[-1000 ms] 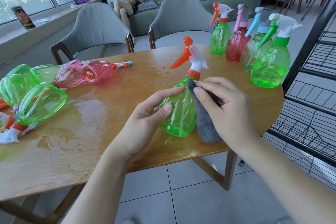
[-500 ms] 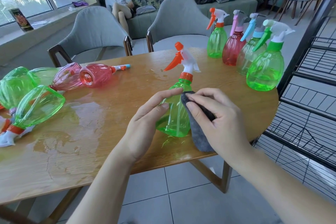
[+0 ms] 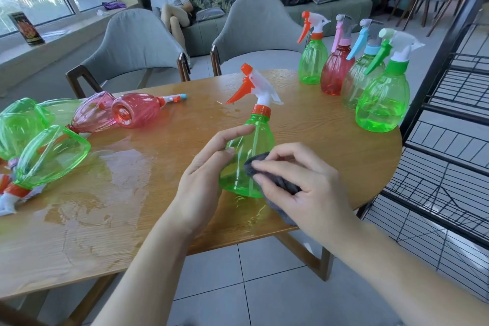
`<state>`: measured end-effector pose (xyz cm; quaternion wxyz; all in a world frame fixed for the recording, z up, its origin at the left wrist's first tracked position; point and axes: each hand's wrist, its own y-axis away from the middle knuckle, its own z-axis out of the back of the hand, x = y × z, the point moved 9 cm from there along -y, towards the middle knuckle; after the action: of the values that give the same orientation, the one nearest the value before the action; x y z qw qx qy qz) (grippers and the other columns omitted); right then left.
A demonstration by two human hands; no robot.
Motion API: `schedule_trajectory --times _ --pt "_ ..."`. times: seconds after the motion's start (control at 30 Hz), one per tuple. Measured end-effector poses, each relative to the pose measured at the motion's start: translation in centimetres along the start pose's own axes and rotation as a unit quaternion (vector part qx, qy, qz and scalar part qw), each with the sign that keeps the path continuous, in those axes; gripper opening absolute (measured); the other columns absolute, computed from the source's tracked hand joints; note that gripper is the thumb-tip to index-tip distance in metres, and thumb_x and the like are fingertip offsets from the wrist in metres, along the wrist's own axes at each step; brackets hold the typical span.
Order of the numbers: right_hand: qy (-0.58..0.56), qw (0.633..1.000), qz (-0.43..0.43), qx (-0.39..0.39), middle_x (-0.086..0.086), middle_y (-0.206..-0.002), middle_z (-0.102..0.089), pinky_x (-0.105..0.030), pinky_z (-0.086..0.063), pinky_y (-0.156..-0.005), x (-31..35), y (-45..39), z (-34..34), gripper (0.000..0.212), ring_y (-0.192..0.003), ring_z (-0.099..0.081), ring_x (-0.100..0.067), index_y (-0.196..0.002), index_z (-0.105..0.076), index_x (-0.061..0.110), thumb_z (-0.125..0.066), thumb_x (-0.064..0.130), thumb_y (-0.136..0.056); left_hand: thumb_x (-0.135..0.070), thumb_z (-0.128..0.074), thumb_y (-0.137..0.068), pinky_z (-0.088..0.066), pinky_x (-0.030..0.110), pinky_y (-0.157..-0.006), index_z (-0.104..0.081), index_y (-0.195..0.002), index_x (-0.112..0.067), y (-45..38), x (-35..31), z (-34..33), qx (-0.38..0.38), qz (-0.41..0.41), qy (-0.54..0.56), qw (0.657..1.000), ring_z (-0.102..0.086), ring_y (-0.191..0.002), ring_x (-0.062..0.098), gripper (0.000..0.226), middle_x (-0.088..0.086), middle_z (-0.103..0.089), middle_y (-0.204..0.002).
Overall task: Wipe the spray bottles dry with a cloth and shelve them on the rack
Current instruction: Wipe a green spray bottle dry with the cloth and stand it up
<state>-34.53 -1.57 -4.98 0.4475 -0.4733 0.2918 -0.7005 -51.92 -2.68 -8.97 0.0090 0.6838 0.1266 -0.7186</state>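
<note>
**Bottle braced for wiping**

The green bottle [image 3: 247,159] stands upright near the front edge of the bench [image 3: 317,124], within easy reach of both hands. The left hand [image 3: 203,177] curls round its left flank, fingers [image 3: 232,135] up near the shoulder, likely to stop it sliding or tipping under pressure. The right hand [image 3: 299,185] clutches a grey cloth [image 3: 258,165] and presses it against the lower body, where water would gather. Four upright bottles [image 3: 381,103] wait beside the rack [image 3: 449,140], probably already dried and staged for shelving. Wet ones [image 3: 50,153] lie on their sides at the left, by a puddle [image 3: 119,172].
</note>
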Motion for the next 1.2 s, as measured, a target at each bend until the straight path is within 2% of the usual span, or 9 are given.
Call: schedule_trajectory --times 0.07,0.13,0.2,0.3,0.47,0.67,0.9,1.03,1.2 --pt "-0.001 0.998 0.040 0.038 -0.010 -0.103 -0.068 -0.017 -0.050 -0.085 0.9 0.4 -0.7 0.015 -0.089 -0.063 -0.011 -0.106 -0.081 0.004 -0.080 0.007 -0.092 -0.029 -0.047 -0.099 -0.039 0.066 -0.112 -0.069 -0.135 -0.035 0.0 -0.1 0.0 -0.013 -0.008 0.011 1.000 -0.057 -0.127 0.045 0.042 0.011 -0.069 -0.132" --pt "0.014 0.995 0.079 0.061 -0.010 -0.102 -0.068 -0.022 -0.053 -0.084 1.6 0.7 -1.1 0.015 -0.088 -0.063 -0.015 -0.107 -0.081 0.004 -0.079 0.006 -0.093 -0.038 -0.056 -0.099 -0.047 0.045 -0.087 -0.069 -0.132 -0.037 0.2 -0.7 -0.3 -0.023 -0.021 0.017 0.999 -0.062 -0.104 0.032 0.035 0.002 -0.071 -0.120" --pt "0.024 0.993 0.097 0.066 -0.011 -0.101 -0.069 -0.027 -0.054 -0.084 1.8 0.8 -1.2 0.014 -0.087 -0.065 -0.020 -0.108 -0.080 0.003 -0.077 0.007 -0.095 -0.040 -0.066 -0.095 -0.046 0.034 -0.080 -0.068 -0.130 -0.037 0.4 -1.1 -0.6 -0.027 -0.031 0.008 0.999 -0.062 -0.097 0.019 0.035 0.000 -0.070 -0.116" --pt "0.026 0.994 0.092 0.055 -0.010 -0.103 -0.070 -0.029 -0.056 -0.084 1.4 0.9 -0.9 0.014 -0.088 -0.066 -0.019 -0.108 -0.080 0.004 -0.076 0.009 -0.096 -0.034 -0.071 -0.093 -0.050 0.040 -0.092 -0.067 -0.131 -0.038 0.4 -1.3 -0.6 -0.034 -0.039 -0.005 0.999 -0.064 -0.108 0.023 0.039 0.006 -0.070 -0.127" --pt "-0.001 0.997 0.062 0.048 -0.009 -0.105 -0.070 -0.029 -0.057 -0.080 0.6 1.0 -1.0 0.015 -0.087 -0.069 -0.021 -0.109 -0.080 0.005 -0.077 0.009 -0.095 -0.033 -0.064 -0.096 -0.051 0.036 -0.089 -0.064 -0.133 -0.038 0.5 -1.1 -0.2 -0.032 -0.030 0.012 0.999 -0.066 -0.105 0.023 0.037 0.005 -0.071 -0.120" --pt "0.016 1.000 0.018 -0.016 -0.007 -0.104 -0.072 -0.018 -0.051 -0.091 -0.2 -0.9 0.3 0.015 -0.096 -0.068 -0.013 -0.106 -0.081 0.005 -0.080 0.010 -0.092 -0.034 -0.067 -0.100 -0.035 0.067 -0.119 -0.061 -0.139 -0.035 1.1 -1.1 -0.5 0.030 -0.035 -0.018 0.999 -0.052 -0.140 0.039 0.040 0.010 -0.060 -0.147" --pt "-0.027 0.991 -0.121 -0.054 0.006 -0.104 -0.072 -0.013 -0.048 -0.081 -3.4 -2.6 1.2 0.016 -0.094 -0.066 -0.002 -0.111 -0.080 0.010 -0.073 0.016 -0.097 -0.026 -0.067 -0.101 -0.041 0.037 -0.114 -0.062 -0.138 -0.035 1.9 -2.4 -0.6 0.043 -0.064 -0.103 0.992 -0.052 -0.139 0.006 0.038 -0.017 -0.063 -0.141" --pt "-0.007 0.996 -0.081 -0.044 0.000 -0.105 -0.073 -0.015 -0.050 -0.086 -2.1 -1.2 0.4 0.018 -0.096 -0.067 -0.005 -0.111 -0.080 0.006 -0.073 0.014 -0.096 -0.025 -0.059 -0.107 -0.039 0.052 -0.122 -0.057 -0.146 -0.037 1.8 -2.5 -0.3 0.028 -0.064 -0.114 0.991 -0.051 -0.143 0.014 0.040 -0.012 -0.061 -0.147" --pt "0.011 0.997 -0.059 -0.052 -0.003 -0.103 -0.072 -0.010 -0.046 -0.088 -1.7 -1.0 0.9 0.018 -0.094 -0.064 -0.004 -0.111 -0.080 0.005 -0.075 0.011 -0.094 -0.025 -0.055 -0.105 -0.035 0.055 -0.124 -0.059 -0.144 -0.037 1.8 -2.7 -0.5 0.036 -0.068 -0.128 0.989 -0.048 -0.146 0.011 0.041 -0.016 -0.060 -0.148"
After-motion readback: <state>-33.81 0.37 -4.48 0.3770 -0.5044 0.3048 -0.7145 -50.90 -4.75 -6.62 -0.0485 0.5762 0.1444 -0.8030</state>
